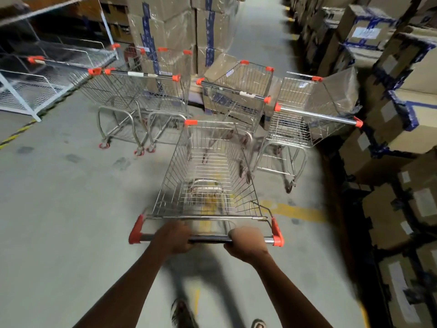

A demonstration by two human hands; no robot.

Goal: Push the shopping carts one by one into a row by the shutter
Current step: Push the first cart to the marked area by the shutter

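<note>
Both hands, left hand (174, 236) and right hand (247, 242), curl round the handle bar (208, 239) of the shopping cart (208, 171) at lower centre; steering it steadily between the parked carts (139, 95) and the right-hand cart (307, 119) should avoid snagging. No shutter shows, and motion blur smears the wheels.

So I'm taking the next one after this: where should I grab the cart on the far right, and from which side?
By its handle bar, the chrome tube with orange end caps. That cart on the far right is turned so the bar faces the open aisle, while boxes crowd its right side. Come from the aisle side with both hands spread along the bar, much as the left hand and right hand hold this one.
</note>
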